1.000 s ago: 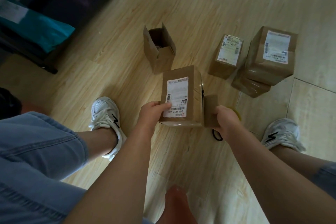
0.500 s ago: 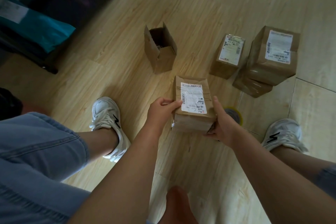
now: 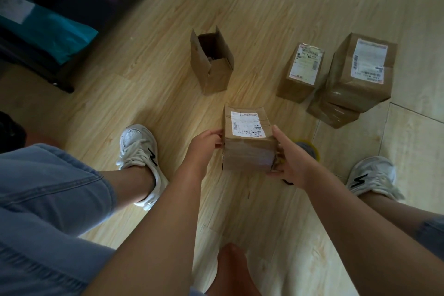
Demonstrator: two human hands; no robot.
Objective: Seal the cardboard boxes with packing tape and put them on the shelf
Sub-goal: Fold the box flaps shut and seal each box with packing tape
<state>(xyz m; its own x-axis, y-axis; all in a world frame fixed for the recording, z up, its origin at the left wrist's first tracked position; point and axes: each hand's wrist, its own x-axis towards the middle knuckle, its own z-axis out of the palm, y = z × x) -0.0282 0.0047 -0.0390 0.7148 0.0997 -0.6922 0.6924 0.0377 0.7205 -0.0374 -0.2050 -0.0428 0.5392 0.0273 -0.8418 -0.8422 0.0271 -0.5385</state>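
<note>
I see the left hand (image 3: pixel 204 142) and right hand (image 3: pixel 290 158) clamping the box (image 3: pixel 247 151) from either side, thumbs at its top edges. The right fingers are mostly hidden behind it. I can't tell if it sits on the floor (image 3: pixel 144 103) or hangs just above. It's brown, label (image 3: pixel 247 125) up, print too blurred to read, the near face glossy. A tape roll (image 3: pixel 310 149) peeks from behind the right hand. Farther off an open box (image 3: pixel 211 62) stands upright, its inside too dark to make out.

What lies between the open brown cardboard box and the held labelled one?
Bare wooden floor, from open cardboard box to labelled cardboard box, in head view.
</note>
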